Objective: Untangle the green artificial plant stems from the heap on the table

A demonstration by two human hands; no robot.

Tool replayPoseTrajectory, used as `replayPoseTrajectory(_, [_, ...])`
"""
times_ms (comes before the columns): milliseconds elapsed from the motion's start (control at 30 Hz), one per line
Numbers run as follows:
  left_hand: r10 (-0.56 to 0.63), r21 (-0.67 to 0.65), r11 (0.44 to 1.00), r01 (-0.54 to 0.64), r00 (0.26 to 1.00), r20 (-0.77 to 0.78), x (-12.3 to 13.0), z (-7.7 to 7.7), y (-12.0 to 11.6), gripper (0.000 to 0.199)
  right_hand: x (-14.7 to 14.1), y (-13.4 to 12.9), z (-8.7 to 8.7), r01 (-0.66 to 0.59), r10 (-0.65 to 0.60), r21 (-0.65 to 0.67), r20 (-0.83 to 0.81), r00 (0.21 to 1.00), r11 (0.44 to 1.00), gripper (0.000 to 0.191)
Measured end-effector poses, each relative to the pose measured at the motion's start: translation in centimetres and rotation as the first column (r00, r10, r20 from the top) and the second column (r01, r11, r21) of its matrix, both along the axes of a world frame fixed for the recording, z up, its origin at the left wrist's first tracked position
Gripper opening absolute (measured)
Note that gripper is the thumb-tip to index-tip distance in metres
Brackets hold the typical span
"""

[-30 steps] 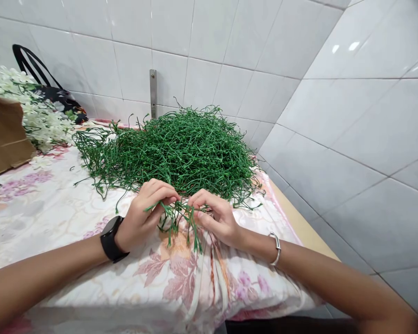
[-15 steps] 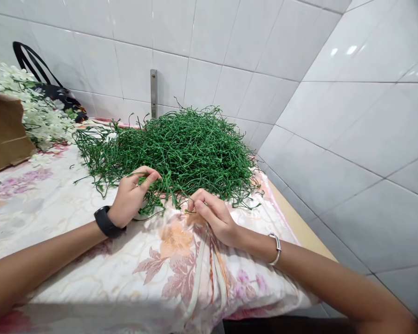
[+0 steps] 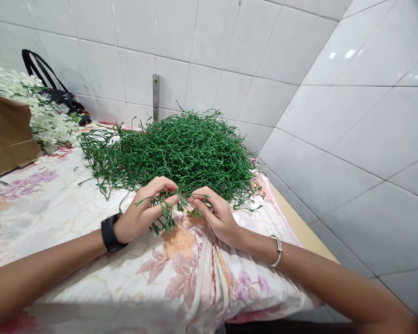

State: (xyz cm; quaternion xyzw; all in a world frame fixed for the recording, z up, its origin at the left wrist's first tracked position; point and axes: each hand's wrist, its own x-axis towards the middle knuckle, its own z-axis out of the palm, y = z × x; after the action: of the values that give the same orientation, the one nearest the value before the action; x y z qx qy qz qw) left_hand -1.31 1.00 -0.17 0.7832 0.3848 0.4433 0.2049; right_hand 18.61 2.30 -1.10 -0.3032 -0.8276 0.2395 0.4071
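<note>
Left hand (image 3: 139,214): thumb and fingers hold a little bunch of green artificial stems (image 3: 166,221), dangling over the floral tablecloth (image 3: 125,285)
Right hand (image 3: 221,219): pinching a skinny stem (image 3: 198,196) right beside it
Stem pile (image 3: 191,150): big ol' tangle just behind both hands

Left hand (image 3: 144,208) held green artificial stems (image 3: 166,222) | right hand (image 3: 218,213) pinched stems just beside it | tangled stem heap (image 3: 195,153) lay behind on floral tablecloth (image 3: 101,283) | white artificial flowers (image 3: 54,123) sat left, beside cardboard (image 3: 10,134)
</note>
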Motion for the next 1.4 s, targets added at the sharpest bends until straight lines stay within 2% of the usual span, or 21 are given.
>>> replayPoseTrajectory(167, [-0.016,-0.007,1.0,0.017,1.0,0.009,0.22,-0.55,0.42,0.016,0.08,-0.16,-0.04,-0.05,0.048,0.057,0.029,0.998,0.997,0.012])
replayPoseTrajectory(300, [-0.042,-0.092,0.995,0.049,0.996,0.075,0.19,-0.6,0.43,0.017,0.16,-0.22,0.17,-0.047,0.047,0.085,0.007,0.999,0.995,0.01])
replayPoseTrajectory(433, [-0.068,-0.143,0.987,0.078,0.995,0.072,0.18,-0.63,0.43,0.018,0.22,-0.25,0.21,-0.051,0.054,0.092,-0.025,0.998,0.994,0.011])
replayPoseTrajectory(567, [-0.051,-0.064,0.997,0.052,0.998,0.022,0.11,-0.59,0.35,0.017,0.25,-0.36,0.13,-0.043,0.046,0.105,-0.028,0.999,0.994,0.013])
replayPoseTrajectory(667, [-0.087,-0.007,0.996,0.087,0.993,-0.078,0.21,-0.31,0.0,0.017,0.2,-0.38,0.15,-0.033,0.033,0.114,-0.003,0.999,0.993,0.014])
replayPoseTrajectory(767, [-0.123,0.017,0.992,0.125,0.987,-0.106,0.43,-0.12,-0.34,0.018,0.14,-0.36,0.23,-0.041,0.04,0.129,0.011,0.999,0.991,0.011])
replayPoseTrajectory(833, [-0.14,-0.011,0.99,0.139,0.988,-0.067,0.53,-0.15,-0.39,0.018,0.12,-0.37,0.28,-0.043,0.042,0.124,0.004,0.999,0.991,0.011])
replayPoseTrajectory(933, [-0.122,-0.129,0.983,0.128,0.991,0.056,0.62,-0.31,-0.24,0.017,0.14,-0.48,0.3,-0.033,0.036,0.099,-0.034,0.999,0.995,0.011])
replayPoseTrajectory(1100, [-0.1,-0.31,0.933,0.182,0.96,0.262,0.75,-0.43,0.06,0.019,0.23,-0.52,0.2,-0.004,0.01,0.06,-0.09,0.996,0.998,0.01])
replayPoseTrajectory(1200, [-0.107,-0.338,0.918,0.206,0.951,0.289,0.81,-0.41,0.13,0.021,0.3,-0.38,0.15,0.003,0.001,0.041,-0.114,0.993,0.999,0.009])
replayPoseTrajectory(1400, [-0.057,-0.333,0.928,0.165,0.949,0.311,0.9,-0.33,0.09,0.017,0.39,-0.42,0.23,0.046,-0.048,-0.015,-0.173,0.984,0.999,0.011])
